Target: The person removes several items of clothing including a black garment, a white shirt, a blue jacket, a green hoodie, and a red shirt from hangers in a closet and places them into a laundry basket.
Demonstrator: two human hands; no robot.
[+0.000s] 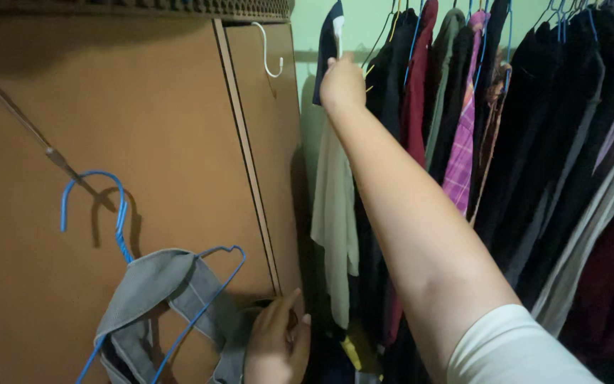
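The right hand (341, 82) reached up high and pinched the top of a pale shirt (335, 213) hanging at the left end of a row of dark clothes (534, 142). The left hand (276, 348) was low, fingers curled around grey cloth (158, 284) on a blue hanger (119, 235), beside a brown cupboard (143, 128). A white hook (268, 50) hung on it.

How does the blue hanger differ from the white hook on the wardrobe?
The blue hanger is a full wire hanger, low at the left, carrying a grey garment; the white hook shows only a curved top, high on the wardrobe, bare. The blue hanger sits near the left hand; the white hook nearer the right hand. Both have curved hooks.
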